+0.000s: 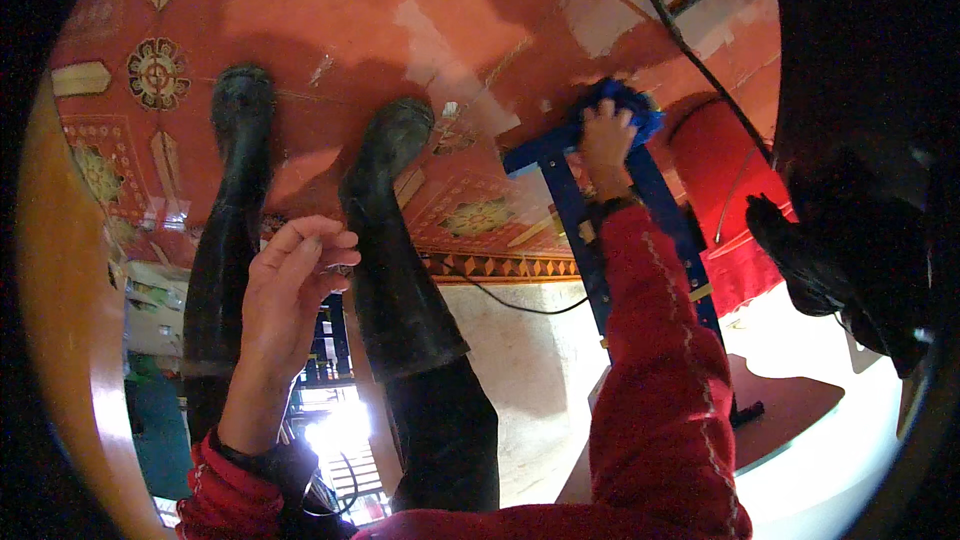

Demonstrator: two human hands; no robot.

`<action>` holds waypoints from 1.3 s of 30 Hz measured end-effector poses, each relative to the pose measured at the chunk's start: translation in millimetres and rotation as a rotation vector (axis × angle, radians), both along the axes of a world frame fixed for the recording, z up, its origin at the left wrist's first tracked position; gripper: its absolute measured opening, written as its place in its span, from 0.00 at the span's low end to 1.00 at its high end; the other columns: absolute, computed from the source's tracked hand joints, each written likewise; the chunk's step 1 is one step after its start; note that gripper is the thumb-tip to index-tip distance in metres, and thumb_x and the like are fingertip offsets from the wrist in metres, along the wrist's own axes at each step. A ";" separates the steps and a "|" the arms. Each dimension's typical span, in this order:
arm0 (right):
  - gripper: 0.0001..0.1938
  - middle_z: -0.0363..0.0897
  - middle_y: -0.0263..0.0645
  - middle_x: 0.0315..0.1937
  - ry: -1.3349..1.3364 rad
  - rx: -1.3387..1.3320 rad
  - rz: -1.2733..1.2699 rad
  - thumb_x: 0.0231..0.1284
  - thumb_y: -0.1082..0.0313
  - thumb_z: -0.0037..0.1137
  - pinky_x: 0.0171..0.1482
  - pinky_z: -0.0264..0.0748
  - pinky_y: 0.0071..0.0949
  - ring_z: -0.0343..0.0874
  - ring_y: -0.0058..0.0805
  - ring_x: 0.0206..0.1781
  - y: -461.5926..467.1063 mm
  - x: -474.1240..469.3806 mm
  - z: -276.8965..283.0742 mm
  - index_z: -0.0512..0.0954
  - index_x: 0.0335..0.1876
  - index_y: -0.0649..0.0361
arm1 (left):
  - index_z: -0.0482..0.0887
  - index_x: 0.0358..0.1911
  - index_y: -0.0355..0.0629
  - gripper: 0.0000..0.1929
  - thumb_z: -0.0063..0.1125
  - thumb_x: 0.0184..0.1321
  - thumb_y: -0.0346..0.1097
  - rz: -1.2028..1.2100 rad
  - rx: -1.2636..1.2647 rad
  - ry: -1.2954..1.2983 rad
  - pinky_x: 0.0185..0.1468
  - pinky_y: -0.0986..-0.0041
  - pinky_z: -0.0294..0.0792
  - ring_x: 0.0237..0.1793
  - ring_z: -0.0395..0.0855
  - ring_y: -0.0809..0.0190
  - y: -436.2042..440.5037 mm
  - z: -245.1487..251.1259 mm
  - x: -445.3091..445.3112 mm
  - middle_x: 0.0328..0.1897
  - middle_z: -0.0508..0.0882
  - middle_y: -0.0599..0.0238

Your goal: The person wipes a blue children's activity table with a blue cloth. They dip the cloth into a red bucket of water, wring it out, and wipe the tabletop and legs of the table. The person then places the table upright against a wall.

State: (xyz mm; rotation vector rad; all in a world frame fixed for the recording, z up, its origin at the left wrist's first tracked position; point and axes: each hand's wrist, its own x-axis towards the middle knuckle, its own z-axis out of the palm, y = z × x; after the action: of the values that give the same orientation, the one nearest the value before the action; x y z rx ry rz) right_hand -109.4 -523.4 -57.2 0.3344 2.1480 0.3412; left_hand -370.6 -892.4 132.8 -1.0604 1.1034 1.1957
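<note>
My right hand (pixel 606 136) grips a bunched blue cloth (pixel 639 109) against the end of a blue frame (pixel 559 154). The frame has two long parallel bars and a crosspiece; my red sleeve covers part of it. My left hand (pixel 294 277) hangs in the air in front of the boots, its fingers loosely bent. Nothing shows in its grasp, though its palm side is partly hidden. Two dark rubber boots (pixel 244 142) (pixel 390 157) stand on the red patterned floor covering (pixel 322 37).
A dark strip (pixel 694 52) crosses the worn floor at upper right. Beyond the frame is a red rounded object (pixel 724 157), and near it a black shape (pixel 810 255) too dark to identify. A black cable (pixel 517 306) runs along the pale wall (pixel 517 360). Curved wood (pixel 64 300) borders the left.
</note>
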 end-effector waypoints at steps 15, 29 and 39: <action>0.31 0.66 0.56 0.57 0.233 -0.361 -0.558 0.42 0.72 0.65 0.58 0.70 0.49 0.70 0.58 0.57 -23.3 26.8 50.4 0.72 0.59 0.48 | 0.80 0.48 0.42 0.11 0.49 0.70 0.39 0.056 0.034 0.007 0.44 0.77 0.73 0.44 0.83 0.66 -7.6 -7.4 4.1 0.46 0.85 0.62; 0.32 0.63 0.48 0.63 0.025 -0.236 -0.688 0.43 0.73 0.66 0.56 0.73 0.51 0.66 0.60 0.61 -92.7 39.1 56.5 0.73 0.59 0.39 | 0.78 0.50 0.42 0.12 0.51 0.69 0.40 0.006 0.076 0.017 0.46 0.75 0.74 0.43 0.83 0.66 -11.1 -0.8 4.7 0.45 0.85 0.63; 0.28 0.63 0.44 0.62 0.097 -0.197 -0.657 0.43 0.78 0.63 0.48 0.79 0.48 0.66 0.57 0.59 -188.0 45.0 63.4 0.77 0.53 0.40 | 0.79 0.48 0.42 0.11 0.49 0.70 0.38 -0.053 0.070 -0.002 0.44 0.76 0.73 0.44 0.84 0.65 -15.5 2.1 5.3 0.45 0.85 0.62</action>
State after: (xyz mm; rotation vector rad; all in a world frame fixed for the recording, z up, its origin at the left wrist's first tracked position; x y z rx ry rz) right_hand -64.4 -711.5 6.1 0.9183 2.0087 -0.2639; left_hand -365.3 -907.9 134.9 -0.9723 1.0744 1.1826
